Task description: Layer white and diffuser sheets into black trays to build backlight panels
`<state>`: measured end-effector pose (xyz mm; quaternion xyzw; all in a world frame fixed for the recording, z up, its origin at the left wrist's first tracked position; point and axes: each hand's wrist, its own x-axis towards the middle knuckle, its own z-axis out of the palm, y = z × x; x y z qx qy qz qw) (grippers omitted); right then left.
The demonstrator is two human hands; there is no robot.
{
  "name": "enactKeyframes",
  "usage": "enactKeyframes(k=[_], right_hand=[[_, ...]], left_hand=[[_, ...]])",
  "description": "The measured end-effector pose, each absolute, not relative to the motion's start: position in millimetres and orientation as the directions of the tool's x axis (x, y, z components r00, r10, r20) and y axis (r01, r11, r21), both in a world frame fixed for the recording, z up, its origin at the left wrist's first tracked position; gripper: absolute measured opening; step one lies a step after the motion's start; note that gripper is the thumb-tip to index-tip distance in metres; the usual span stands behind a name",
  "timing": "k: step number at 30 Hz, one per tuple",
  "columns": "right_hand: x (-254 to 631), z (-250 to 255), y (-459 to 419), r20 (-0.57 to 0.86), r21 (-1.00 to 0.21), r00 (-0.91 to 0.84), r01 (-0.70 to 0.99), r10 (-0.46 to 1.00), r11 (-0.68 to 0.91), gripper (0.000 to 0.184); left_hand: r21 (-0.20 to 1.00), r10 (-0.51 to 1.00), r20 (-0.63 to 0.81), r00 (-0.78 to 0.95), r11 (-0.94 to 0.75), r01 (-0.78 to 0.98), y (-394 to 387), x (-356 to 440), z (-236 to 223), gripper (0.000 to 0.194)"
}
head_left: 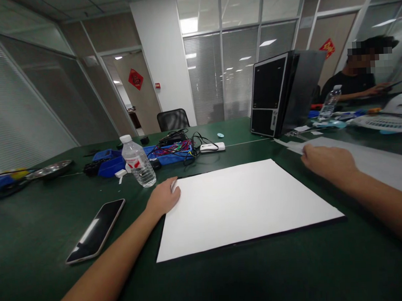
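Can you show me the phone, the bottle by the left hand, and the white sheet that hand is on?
Phone (96,232): head view, middle of its dark screen.
Bottle (139,164): head view, middle of its side.
White sheet (245,206): head view, middle of its top.

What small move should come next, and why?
Probably ease the right hand leftward, drawing the pale, flat, thin sheet toward the white rectangular panel with black edges. That hand is curled at the sheet's left end, though its grip is unclear, and the left hand rests at the panel's far-left corner.
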<state>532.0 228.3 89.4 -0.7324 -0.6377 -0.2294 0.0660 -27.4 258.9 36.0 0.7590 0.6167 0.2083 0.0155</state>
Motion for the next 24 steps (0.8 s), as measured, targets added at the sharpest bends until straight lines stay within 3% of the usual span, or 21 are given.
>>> enactKeyframes(k=[2, 5, 8, 11, 15, 19, 22, 24], right_hand=[[496.1, 97.3, 218.1, 0.432, 0.228, -0.012, 0.969, 0.902, -0.097, 0.041], [435.1, 95.0, 196.3, 0.445, 0.266, -0.314, 0.941, 0.839, 0.211, 0.032], [377.7, 79.4, 168.3, 0.422, 0.283, -0.647, 0.759, 0.635, 0.586, 0.034], [330.9, 64.6, 142.2, 0.344, 0.301, -0.813, 0.569, 0.469, 0.766, 0.03], [289.7, 62.5, 122.1, 0.253, 0.284, -0.857, 0.509, 0.448, 0.813, 0.02], [277.8, 77.8, 118.1, 0.206, 0.128, -0.848, 0.519, 0.489, 0.845, 0.024], [297.4, 92.9, 132.3, 0.277, 0.045, -0.822, 0.528, 0.498, 0.848, 0.042], [328.6, 100.2, 153.3, 0.358, 0.05, -0.745, 0.617, 0.563, 0.785, 0.043]], left_hand=[[0.261, 0.94, 0.284, 0.188, -0.264, 0.929, 260.1, -25.6, 34.7, 0.065], [0.242, 0.942, 0.257, 0.216, -0.28, 0.929, 261.0, -24.8, 33.3, 0.067], [0.234, 0.948, 0.244, 0.207, -0.264, 0.936, 260.8, -23.0, 32.4, 0.065], [0.247, 0.952, 0.249, 0.18, -0.242, 0.938, 260.3, -19.8, 32.7, 0.059], [0.296, 0.959, 0.255, 0.12, -0.195, 0.935, 259.7, -17.2, 35.3, 0.057], [0.325, 0.967, 0.244, 0.079, -0.158, 0.933, 260.5, -19.6, 35.8, 0.061], [0.339, 0.97, 0.234, 0.067, -0.146, 0.929, 263.0, -23.5, 33.5, 0.072], [0.351, 0.97, 0.238, 0.059, -0.142, 0.925, 265.4, -26.2, 31.1, 0.078]])
